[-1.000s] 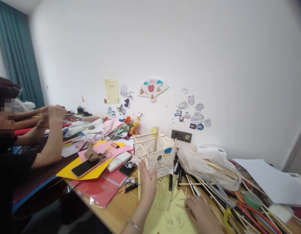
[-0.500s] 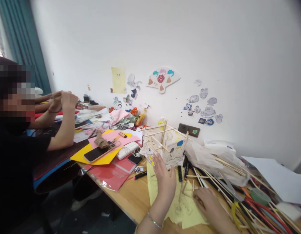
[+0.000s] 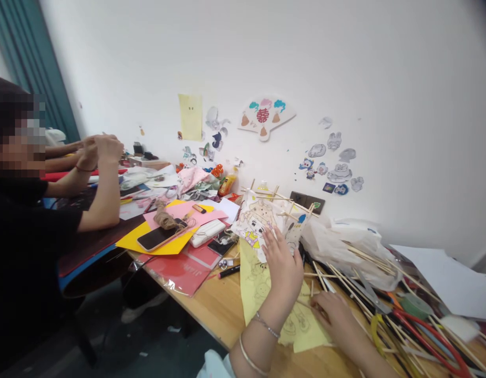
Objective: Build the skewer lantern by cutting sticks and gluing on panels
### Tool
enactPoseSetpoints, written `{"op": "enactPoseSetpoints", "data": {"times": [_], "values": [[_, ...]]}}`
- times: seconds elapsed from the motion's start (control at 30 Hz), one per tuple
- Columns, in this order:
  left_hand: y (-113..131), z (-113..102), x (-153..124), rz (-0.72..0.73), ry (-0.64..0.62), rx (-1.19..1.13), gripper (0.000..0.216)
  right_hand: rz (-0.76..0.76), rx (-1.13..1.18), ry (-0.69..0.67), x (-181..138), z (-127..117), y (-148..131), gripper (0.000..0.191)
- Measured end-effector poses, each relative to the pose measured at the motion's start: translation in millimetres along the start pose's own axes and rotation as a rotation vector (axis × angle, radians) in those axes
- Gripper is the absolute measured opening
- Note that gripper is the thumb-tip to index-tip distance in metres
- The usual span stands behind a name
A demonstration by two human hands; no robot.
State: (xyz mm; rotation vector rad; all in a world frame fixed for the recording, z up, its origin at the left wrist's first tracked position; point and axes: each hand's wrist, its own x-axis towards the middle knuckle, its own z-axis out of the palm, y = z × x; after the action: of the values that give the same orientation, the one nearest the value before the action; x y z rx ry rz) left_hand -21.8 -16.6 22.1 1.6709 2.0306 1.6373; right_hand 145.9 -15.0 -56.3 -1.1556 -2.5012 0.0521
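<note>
A box-shaped frame of thin wooden sticks [image 3: 280, 198] with drawn-on white paper sides [image 3: 255, 223] stands on the table near the wall. One side, with a cartoon figure, faces me. My left hand [image 3: 282, 268] lies against this paper with fingers stretched out, not wrapped round it. To the right, my right hand [image 3: 334, 314] rests low over the edge of a yellow sheet [image 3: 250, 294] with pencil drawings. Its fingers are curled, and a thin wooden stick [image 3: 304, 304] shows at their tips. Part of that grip is hidden.
Scissors with red handles [image 3: 435, 336], green tape [image 3: 416, 305] and loose sticks crowd the right side. A plastic bag [image 3: 325, 244] lies behind. Left are a phone [image 3: 158, 238], twine [image 3: 164, 216] and a red packet [image 3: 183, 270]. Another person [image 3: 33, 226] sits at the left.
The stick-and-paper frame has turned, so its cartoon side shows more fully. My left hand has moved right and slightly up along with it. My right hand has stayed nearly in place.
</note>
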Motion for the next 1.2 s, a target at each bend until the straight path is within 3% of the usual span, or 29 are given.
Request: {"op": "enactPoseSetpoints", "data": {"times": [0.17, 0.4, 0.63, 1.2], "values": [[-3.5, 13.2, -2.1, 0.107, 0.094, 0.011, 0.069, 0.003, -0.024, -0.005, 0.1, -1.5, -2.5, 0.015], [-9.7, 19.2, -3.9, 0.249, 0.134, 0.14, 0.065, -0.009, -0.034, -0.009, -0.1, 0.7, -0.1, 0.016], [-17.6, 20.5, -4.9, 0.263, 0.16, 0.174, 0.065, 0.023, -0.002, -0.046, 0.4, -2.4, -3.3, 0.016], [-26.5, 13.9, -3.8, 0.228, 0.391, 0.051, 0.064, -0.01, -0.065, 0.01, 1.2, 1.5, -3.6, 0.015]]}}
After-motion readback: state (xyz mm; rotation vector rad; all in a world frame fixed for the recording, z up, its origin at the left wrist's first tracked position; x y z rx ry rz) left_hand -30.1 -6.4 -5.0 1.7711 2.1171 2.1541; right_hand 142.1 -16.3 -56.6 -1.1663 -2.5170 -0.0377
